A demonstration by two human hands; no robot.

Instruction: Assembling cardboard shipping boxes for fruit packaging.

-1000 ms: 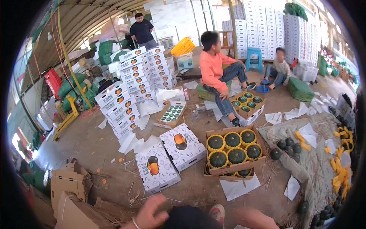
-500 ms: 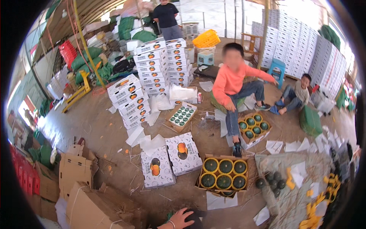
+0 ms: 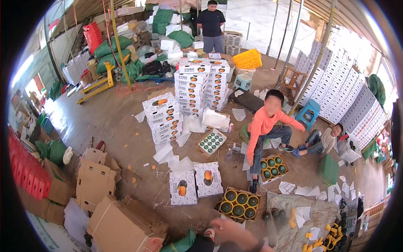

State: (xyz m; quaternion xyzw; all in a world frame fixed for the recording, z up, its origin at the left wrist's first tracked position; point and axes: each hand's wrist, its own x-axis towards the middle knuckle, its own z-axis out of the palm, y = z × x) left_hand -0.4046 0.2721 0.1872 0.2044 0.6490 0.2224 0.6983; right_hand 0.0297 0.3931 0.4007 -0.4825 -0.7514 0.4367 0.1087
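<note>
My right hand is low in the picture, its forearm coming from the lower right. It is smeared by motion, so its fingers cannot be read. Just beyond it stands an open carton of round dark-green squashes in yellow foam nets. At the lower edge my left hand shows only in part beside a big brown cardboard box; its fingers are hidden or blurred. Between the hands lie green cloth or sacking and my shoe.
Two closed white printed cartons lie ahead, with stacked cartons behind. A person in an orange top sits by another squash carton. A grey sheet with loose squashes and yellow nets spreads right. Someone stands at the back.
My view has shifted, so the scene sits lower and more of the back shows. The hand that rested near my knee is gone from there; both hands now appear farther apart, the right one blurred.
</note>
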